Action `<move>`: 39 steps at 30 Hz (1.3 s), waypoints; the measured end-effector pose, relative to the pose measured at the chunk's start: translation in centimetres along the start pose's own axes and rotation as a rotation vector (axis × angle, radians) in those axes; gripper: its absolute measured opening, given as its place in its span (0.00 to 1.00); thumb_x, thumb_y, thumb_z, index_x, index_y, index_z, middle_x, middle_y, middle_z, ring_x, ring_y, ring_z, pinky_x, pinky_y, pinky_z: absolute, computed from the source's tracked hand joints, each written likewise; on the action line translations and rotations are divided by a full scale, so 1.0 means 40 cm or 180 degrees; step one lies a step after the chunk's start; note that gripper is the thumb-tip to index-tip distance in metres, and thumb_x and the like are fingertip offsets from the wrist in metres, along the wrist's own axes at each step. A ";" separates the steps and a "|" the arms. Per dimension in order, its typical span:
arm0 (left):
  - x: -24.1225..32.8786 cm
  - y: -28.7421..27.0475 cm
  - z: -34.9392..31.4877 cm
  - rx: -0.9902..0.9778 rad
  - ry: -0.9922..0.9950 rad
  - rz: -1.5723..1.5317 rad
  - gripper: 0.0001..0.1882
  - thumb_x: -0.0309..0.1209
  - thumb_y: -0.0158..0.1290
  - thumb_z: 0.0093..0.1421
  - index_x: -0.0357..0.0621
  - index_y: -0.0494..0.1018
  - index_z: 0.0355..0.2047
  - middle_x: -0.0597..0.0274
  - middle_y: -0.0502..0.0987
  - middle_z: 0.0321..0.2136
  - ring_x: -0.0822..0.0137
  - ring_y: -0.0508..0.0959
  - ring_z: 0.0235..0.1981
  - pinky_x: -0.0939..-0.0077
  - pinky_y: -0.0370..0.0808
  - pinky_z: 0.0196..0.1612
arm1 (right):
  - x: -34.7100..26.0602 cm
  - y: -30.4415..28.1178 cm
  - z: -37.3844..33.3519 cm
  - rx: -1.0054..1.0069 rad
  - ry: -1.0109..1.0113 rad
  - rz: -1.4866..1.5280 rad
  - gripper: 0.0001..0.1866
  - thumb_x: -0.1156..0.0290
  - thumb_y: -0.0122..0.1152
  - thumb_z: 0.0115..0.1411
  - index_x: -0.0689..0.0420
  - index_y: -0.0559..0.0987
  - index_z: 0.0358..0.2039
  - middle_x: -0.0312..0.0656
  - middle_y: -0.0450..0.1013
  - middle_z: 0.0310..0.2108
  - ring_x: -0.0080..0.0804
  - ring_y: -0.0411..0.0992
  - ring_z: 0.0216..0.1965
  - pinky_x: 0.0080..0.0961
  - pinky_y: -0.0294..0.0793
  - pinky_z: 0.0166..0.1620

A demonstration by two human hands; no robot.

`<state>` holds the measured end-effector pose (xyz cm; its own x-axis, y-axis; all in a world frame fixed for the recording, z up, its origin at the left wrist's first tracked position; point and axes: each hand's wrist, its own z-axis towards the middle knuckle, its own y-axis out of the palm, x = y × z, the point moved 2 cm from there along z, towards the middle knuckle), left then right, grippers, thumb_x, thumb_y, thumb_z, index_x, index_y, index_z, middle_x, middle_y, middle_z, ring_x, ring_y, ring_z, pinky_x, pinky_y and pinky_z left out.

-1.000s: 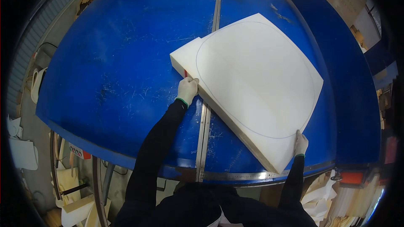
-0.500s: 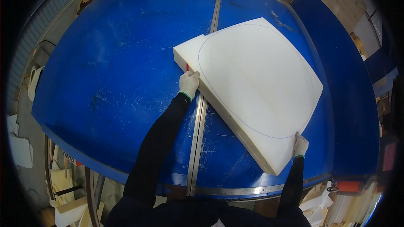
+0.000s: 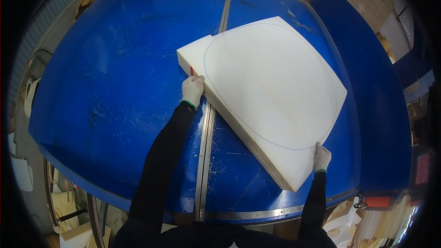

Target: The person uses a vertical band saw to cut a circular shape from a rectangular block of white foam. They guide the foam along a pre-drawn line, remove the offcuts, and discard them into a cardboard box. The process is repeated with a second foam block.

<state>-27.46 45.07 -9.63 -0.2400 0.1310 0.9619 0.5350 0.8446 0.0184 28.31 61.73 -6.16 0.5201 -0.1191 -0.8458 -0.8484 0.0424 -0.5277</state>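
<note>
A thick white foam block (image 3: 271,82) lies aslant on the blue table, across its metal seam. A thin blue line forms a large rounded outline on its top face. My left hand (image 3: 192,89), in a white glove with a green cuff, grips the block's left edge, thumb on top, beside a short red mark (image 3: 191,70) on the side face. At the lower right edge my right hand (image 3: 323,157), gloved alike, holds the block with its thumb near the outline. The fingers under both edges are partly hidden.
The blue tabletop (image 3: 115,73) is scratched and split by a metal strip (image 3: 205,156). A metal rail (image 3: 275,213) runs along its near edge. To the right stands a darker blue panel (image 3: 381,124). Foam offcuts (image 3: 76,236) lie on the floor at lower left.
The whole view has shifted slightly, so table, block and hands all sit a little further left in the picture. Both hands keep the same hold on the foam block.
</note>
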 end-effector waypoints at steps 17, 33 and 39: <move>-0.005 0.011 -0.002 0.0113 0.0002 0.0135 0.10 0.32 0.53 0.66 0.36 0.74 0.35 0.63 0.73 0.26 0.70 0.74 0.26 0.67 0.79 0.37 | 0.008 -0.002 0.002 0.0165 0.0053 0.0025 0.17 0.64 0.65 0.64 0.67 0.83 0.27 0.27 0.67 0.16 0.16 0.58 0.19 0.22 0.55 0.23; -0.059 0.045 -0.023 0.0144 0.0361 -0.0105 0.10 0.31 0.54 0.66 0.35 0.76 0.35 0.60 0.77 0.26 0.69 0.77 0.24 0.73 0.75 0.28 | -0.003 -0.019 0.149 0.0020 -0.0413 -0.0687 0.21 0.62 0.62 0.65 0.67 0.79 0.23 0.35 0.68 0.15 0.23 0.61 0.19 0.30 0.61 0.25; -0.052 0.108 -0.066 0.0394 0.0216 -0.0174 0.16 0.36 0.57 0.63 0.31 0.76 0.26 0.53 0.76 0.19 0.63 0.75 0.22 0.64 0.71 0.30 | 0.013 -0.032 0.292 -0.0013 -0.0486 -0.0958 0.21 0.60 0.61 0.65 0.70 0.83 0.35 0.45 0.79 0.24 0.29 0.72 0.26 0.31 0.72 0.33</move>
<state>-22.53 47.07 -10.82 -0.2085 0.0514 0.9767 0.4177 0.9076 0.0414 30.83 73.22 -6.86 0.7558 0.0244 -0.6543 -0.6548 0.0240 -0.7555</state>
